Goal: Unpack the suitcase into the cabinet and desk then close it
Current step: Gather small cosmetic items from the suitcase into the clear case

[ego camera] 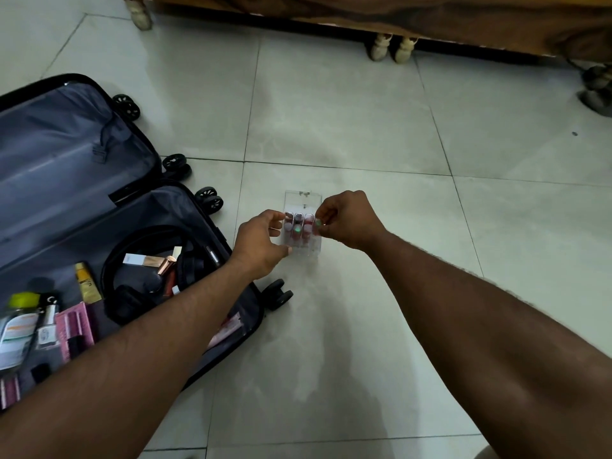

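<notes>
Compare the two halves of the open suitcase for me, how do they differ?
The upper half shows only bare grey lining with a strap; the lower half holds headphones, bottles and cosmetics. The left arm crosses the lower half and not the upper half. Both lie open flat on the tiled floor and share the lining.

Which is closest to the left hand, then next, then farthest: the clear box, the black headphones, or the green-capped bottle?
From the left hand:
1. Clear box, touching its fingers.
2. Black headphones, in the suitcase.
3. Green-capped bottle, far left edge.

Open suitcase (99, 226) on tiled floor (347, 120) — both hands gripping clear case (303, 207)
</notes>
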